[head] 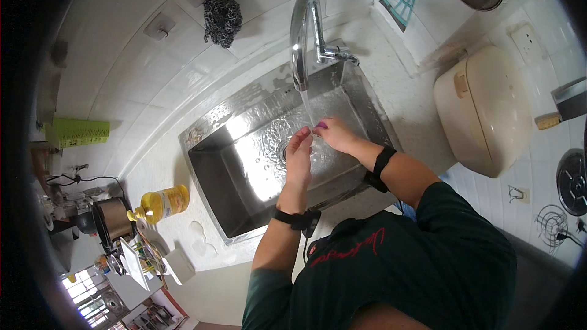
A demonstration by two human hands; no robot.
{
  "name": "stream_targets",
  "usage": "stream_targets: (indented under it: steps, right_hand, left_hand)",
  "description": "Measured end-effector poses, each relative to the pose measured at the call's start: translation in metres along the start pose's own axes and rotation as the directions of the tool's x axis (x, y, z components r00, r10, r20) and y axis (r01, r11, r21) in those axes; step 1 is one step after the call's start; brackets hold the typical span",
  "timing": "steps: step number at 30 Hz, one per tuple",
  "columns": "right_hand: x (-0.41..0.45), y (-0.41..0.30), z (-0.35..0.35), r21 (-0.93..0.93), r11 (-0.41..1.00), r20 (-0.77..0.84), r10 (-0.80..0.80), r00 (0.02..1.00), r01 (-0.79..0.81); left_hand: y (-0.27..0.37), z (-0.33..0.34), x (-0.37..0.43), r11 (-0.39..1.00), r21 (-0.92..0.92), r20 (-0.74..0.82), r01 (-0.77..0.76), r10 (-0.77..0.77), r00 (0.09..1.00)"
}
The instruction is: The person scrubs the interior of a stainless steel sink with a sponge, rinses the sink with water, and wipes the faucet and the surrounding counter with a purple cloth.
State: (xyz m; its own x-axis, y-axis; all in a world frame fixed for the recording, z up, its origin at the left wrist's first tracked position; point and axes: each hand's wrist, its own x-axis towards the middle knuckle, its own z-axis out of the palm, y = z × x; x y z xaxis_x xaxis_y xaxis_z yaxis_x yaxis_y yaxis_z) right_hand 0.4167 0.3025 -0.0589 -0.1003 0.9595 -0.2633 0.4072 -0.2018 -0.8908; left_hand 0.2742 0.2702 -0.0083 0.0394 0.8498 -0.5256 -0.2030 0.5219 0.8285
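Water runs from the curved chrome faucet into the stainless steel sink. Below the spout, my right hand is closed on a small purple object, too small to identify. My left hand is beside it, palm turned inward and fingers bent, with the fingertips close to those of my right hand. Whether the left fingers pinch anything cannot be told. Both hands are over the basin, near the drain, which my left hand partly hides.
A bottle of yellow liquid stands left of the sink. On the right is a cream rice cooker. A dark mesh scrubber hangs on the tiled wall. A pot and a knife block or utensil holder are at lower left.
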Motion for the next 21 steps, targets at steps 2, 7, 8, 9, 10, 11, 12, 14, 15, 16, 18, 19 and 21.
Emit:
stream_targets:
  steps: [2, 7, 8, 9, 10, 11, 12, 14, 15, 16, 18, 19, 21]
  right_hand:
    - [-0.008, 0.001, -0.002, -0.103, 0.995, -0.018, -0.014, 1.0, 0.012]
    - [-0.02, 0.019, -0.007, 0.082, 0.995, 0.029, 0.058, 0.998, -0.06]
    - [-0.024, 0.024, -0.008, 0.084, 0.994, 0.021, 0.062, 0.998, -0.064]
    - [-0.03, 0.017, -0.009, 0.266, 0.964, 0.041, 0.017, 0.999, -0.027]
    - [-0.036, 0.011, -0.012, 0.438, 0.899, 0.049, -0.029, 0.998, 0.004]
    - [-0.041, 0.005, -0.016, 0.442, 0.897, 0.047, -0.027, 0.999, 0.004]
    - [-0.046, 0.001, -0.021, 0.341, 0.936, 0.02, -0.104, 0.994, 0.091]
    - [-0.057, -0.005, -0.03, 0.235, 0.956, -0.006, -0.177, 0.984, 0.173]
    - [-0.061, -0.006, -0.036, 0.17, 0.932, -0.13, -0.3, 0.945, 0.319]
    - [-0.066, -0.007, -0.042, 0.084, 0.889, -0.242, -0.419, 0.875, 0.449]
    - [-0.076, -0.008, -0.056, 0.022, 0.941, -0.194, -0.328, 0.925, 0.338]
    - [-0.08, -0.009, -0.064, -0.04, 0.973, -0.141, -0.232, 0.962, 0.229]
    - [-0.088, -0.014, -0.078, -0.049, 0.999, 0.041, -0.019, 0.999, 0.021]
  left_hand:
    - [-0.001, 0.003, -0.001, 1.0, 0.01, 0.013, 0.012, -0.012, 1.0]
    - [-0.005, 0.016, -0.007, 0.981, 0.157, 0.061, 0.112, -0.123, 0.991]
    - [-0.005, 0.019, -0.008, 0.963, 0.191, 0.062, 0.191, -0.206, 0.976]
    - [-0.005, 0.017, -0.009, 0.962, 0.194, 0.058, 0.192, -0.206, 0.977]
    - [-0.006, 0.016, -0.01, 0.953, 0.134, 0.103, 0.27, -0.285, 0.953]
    - [-0.007, 0.016, -0.011, 0.934, 0.078, 0.152, 0.35, -0.358, 0.921]
    - [-0.007, 0.017, -0.011, 0.926, 0.05, 0.188, 0.375, -0.378, 0.907]
    - [-0.008, 0.019, -0.013, 0.946, 0.068, 0.212, 0.317, -0.324, 0.922]
    - [-0.006, 0.023, -0.015, 0.964, 0.078, 0.239, 0.254, -0.266, 0.934]
    - [-0.002, 0.028, -0.019, 0.976, 0.072, 0.232, 0.204, -0.216, 0.948]
    - [-0.003, 0.03, -0.019, 0.989, 0.103, 0.279, 0.104, -0.129, 0.952]
    - [-0.003, 0.031, -0.02, 0.992, 0.123, 0.317, -0.001, -0.038, 0.947]
    - [-0.003, 0.035, -0.021, 0.996, 0.081, 0.357, -0.021, -0.009, 0.934]
